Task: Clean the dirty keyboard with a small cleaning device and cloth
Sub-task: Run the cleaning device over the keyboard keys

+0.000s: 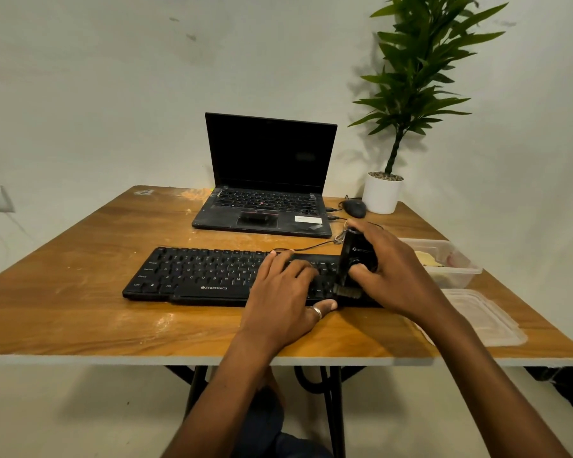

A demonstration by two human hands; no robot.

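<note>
A black keyboard [199, 274] lies across the middle of the wooden table [80, 309]. My left hand [286, 292] rests flat on its right half, fingers straight over the keys and thumb at the front edge. My right hand [391, 272] grips a small black cleaning device [353, 259], held upright with its brush end down on the keyboard's right end. The keys under both hands are hidden. No cloth is plainly visible.
An open black laptop [265, 206] sits behind the keyboard, with a mouse [354, 208] and a potted plant [382, 193] to its right. A clear plastic container [444, 262] and its lid [480, 317] lie at the right edge.
</note>
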